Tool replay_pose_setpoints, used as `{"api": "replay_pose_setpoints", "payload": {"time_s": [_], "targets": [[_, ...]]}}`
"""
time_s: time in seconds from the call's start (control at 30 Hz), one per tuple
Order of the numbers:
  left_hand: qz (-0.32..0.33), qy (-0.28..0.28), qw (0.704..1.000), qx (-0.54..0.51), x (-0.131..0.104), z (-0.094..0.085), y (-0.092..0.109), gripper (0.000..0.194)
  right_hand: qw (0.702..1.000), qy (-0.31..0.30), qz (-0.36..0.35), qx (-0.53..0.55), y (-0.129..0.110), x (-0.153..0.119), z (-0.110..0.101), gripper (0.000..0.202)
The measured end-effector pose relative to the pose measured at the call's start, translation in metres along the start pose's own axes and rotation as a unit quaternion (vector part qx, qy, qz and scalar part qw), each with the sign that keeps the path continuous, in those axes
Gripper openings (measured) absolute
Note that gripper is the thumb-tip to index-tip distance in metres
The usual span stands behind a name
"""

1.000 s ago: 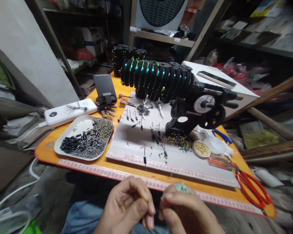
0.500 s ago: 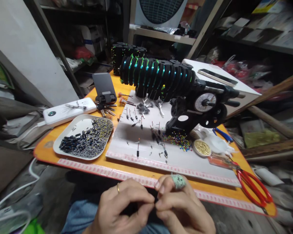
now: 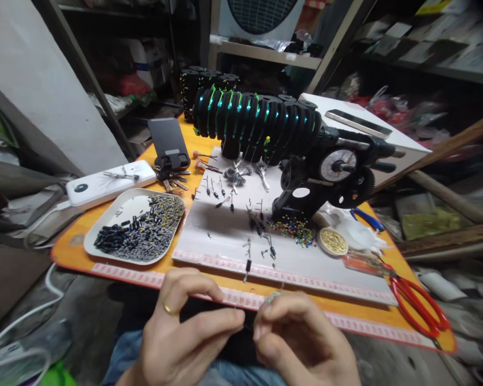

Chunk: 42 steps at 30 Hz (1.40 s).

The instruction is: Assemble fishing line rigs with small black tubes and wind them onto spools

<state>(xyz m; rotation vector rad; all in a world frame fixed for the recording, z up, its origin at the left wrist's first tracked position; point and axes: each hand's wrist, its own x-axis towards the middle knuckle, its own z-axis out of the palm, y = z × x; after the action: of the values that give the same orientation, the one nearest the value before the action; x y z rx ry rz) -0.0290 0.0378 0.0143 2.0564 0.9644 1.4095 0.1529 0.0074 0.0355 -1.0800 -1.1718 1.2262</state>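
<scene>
My left hand [image 3: 189, 327], with a ring on one finger, pinches thumb and forefinger together in front of the table edge. Close by on the right, my right hand [image 3: 306, 335] has its thumb and fingertips closed, with a green wrap on one finger. A faint thin strand seems to show between the fingertips; what either hand holds is too small to name. Ahead of them, a small black cylindrical piece [image 3: 248, 265] with thin ends lies near the front of the white board [image 3: 209, 230]. Similar black pieces [image 3: 257, 222] lie farther back.
A white tray [image 3: 89, 244] of black and grey pieces stands left. Behind the board is a black geared winding device [image 3: 257, 118]. Coloured beads [image 3: 295, 230], a dish of gold bits [image 3: 333, 242], red-handled scissors [image 3: 418, 308], a power bank [image 3: 108, 185] and a phone [image 3: 169, 142] surround it.
My hands have drawn slightly apart, and the left hand's other fingers have lifted from its pinch. The front black piece now lies farther right and nearer the board's edge.
</scene>
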Motion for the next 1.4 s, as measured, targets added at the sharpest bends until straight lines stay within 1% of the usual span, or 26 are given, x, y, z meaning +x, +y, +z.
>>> {"api": "replay_pose_setpoints", "payload": {"time_s": [0.07,0.17,0.23,0.3,0.33,0.37,0.4,0.43,0.6,0.7,0.77,0.8,0.83,0.87,0.93,0.97,1.0,1.03,1.07,1.13,1.2,1.23,1.3,1.33,1.37,1.4], "targets": [[-0.080,-0.010,0.991,-0.104,0.004,0.001,0.004,0.033,0.998,0.012,0.049,0.025,-0.001,0.001,0.004,0.016],[-0.208,-0.009,0.947,-0.246,0.007,0.004,0.009,0.023,0.996,-0.014,0.087,0.032,-0.003,0.003,0.007,0.023],[-0.302,0.004,0.901,-0.311,0.008,0.006,0.013,0.017,0.995,-0.030,0.093,0.028,-0.005,0.004,0.008,0.024],[-0.407,0.036,0.837,-0.365,0.009,0.008,0.017,0.014,0.995,-0.039,0.093,0.026,-0.006,0.005,0.007,0.024],[-0.448,0.056,0.805,-0.384,0.010,0.009,0.020,0.016,0.994,-0.042,0.094,0.025,-0.006,0.006,0.007,0.023],[-0.476,0.074,0.782,-0.396,0.011,0.009,0.022,0.019,0.994,-0.046,0.096,0.025,-0.007,0.006,0.007,0.023],[-0.490,0.088,0.768,-0.403,0.013,0.010,0.024,0.022,0.993,-0.050,0.100,0.026,-0.007,0.006,0.007,0.023],[-0.493,0.092,0.763,-0.407,0.014,0.010,0.026,0.024,0.993,-0.052,0.104,0.027,-0.008,0.007,0.007,0.023],[-0.492,0.094,0.764,-0.406,0.018,0.010,0.028,0.026,0.992,-0.048,0.108,0.040,-0.008,0.008,0.008,0.022],[-0.489,0.089,0.766,-0.408,0.015,0.010,0.027,0.025,0.992,-0.041,0.107,0.043,-0.008,0.008,0.010,0.023],[-0.480,0.081,0.772,-0.408,0.013,0.010,0.025,0.024,0.992,-0.034,0.113,0.047,-0.008,0.008,0.011,0.024],[-0.468,0.073,0.783,-0.402,0.011,0.009,0.024,0.023,0.991,-0.031,0.121,0.053,-0.009,0.008,0.011,0.025],[-0.446,0.060,0.804,-0.389,0.011,0.007,0.022,0.023,0.989,-0.028,0.132,0.061,-0.010,0.009,0.011,0.027],[-0.409,0.039,0.834,-0.367,0.011,0.005,0.020,0.024,0.986,-0.028,0.146,0.072,-0.011,0.009,0.011,0.029],[-0.303,-0.027,0.902,-0.305,0.013,-0.001,0.016,0.031,0.980,-0.032,0.174,0.094,-0.012,0.010,0.010,0.033],[-0.243,-0.062,0.927,-0.278,0.015,-0.005,0.014,0.035,0.976,-0.037,0.187,0.104,-0.013,0.011,0.009,0.035],[-0.190,-0.094,0.943,-0.257,0.017,-0.008,0.014,0.038,0.973,-0.043,0.199,0.111,-0.014,0.013,0.008,0.037],[-0.149,-0.118,0.951,-0.244,0.019,-0.011,0.014,0.041,0.970,-0.048,0.208,0.118,-0.014,0.014,0.007,0.039],[-0.123,-0.134,0.954,-0.237,0.020,-0.013,0.014,0.043,0.967,-0.052,0.215,0.123,-0.015,0.015,0.006,0.040],[-0.099,-0.144,0.957,-0.231,0.021,-0.015,0.015,0.045,0.965,-0.058,0.221,0.127,-0.014,0.016,0.005,0.041],[-0.101,-0.128,0.961,-0.225,0.019,-0.014,0.014,0.043,0.973,-0.056,0.195,0.108,-0.013,0.015,0.005,0.037],[-0.111,-0.113,0.962,-0.223,0.018,-0.012,0.014,0.040,0.981,-0.053,0.166,0.085,-0.012,0.014,0.004,0.032],[-0.143,-0.079,0.962,-0.218,0.014,-0.008,0.012,0.032,0.996,-0.040,0.083,0.014,-0.009,0.010,0.004,0.020],[-0.163,-0.063,0.961,-0.215,0.013,-0.006,0.010,0.027,0.998,-0.031,0.036,-0.033,-0.007,0.007,0.004,0.013],[-0.181,-0.049,0.959,-0.213,0.012,-0.004,0.009,0.022,0.996,-0.021,-0.010,-0.086,-0.005,0.005,0.004,0.007],[-0.196,-0.037,0.957,-0.211,0.011,-0.002,0.008,0.019,0.989,-0.011,-0.053,-0.140,-0.002,0.003,0.004,0.006]]}}
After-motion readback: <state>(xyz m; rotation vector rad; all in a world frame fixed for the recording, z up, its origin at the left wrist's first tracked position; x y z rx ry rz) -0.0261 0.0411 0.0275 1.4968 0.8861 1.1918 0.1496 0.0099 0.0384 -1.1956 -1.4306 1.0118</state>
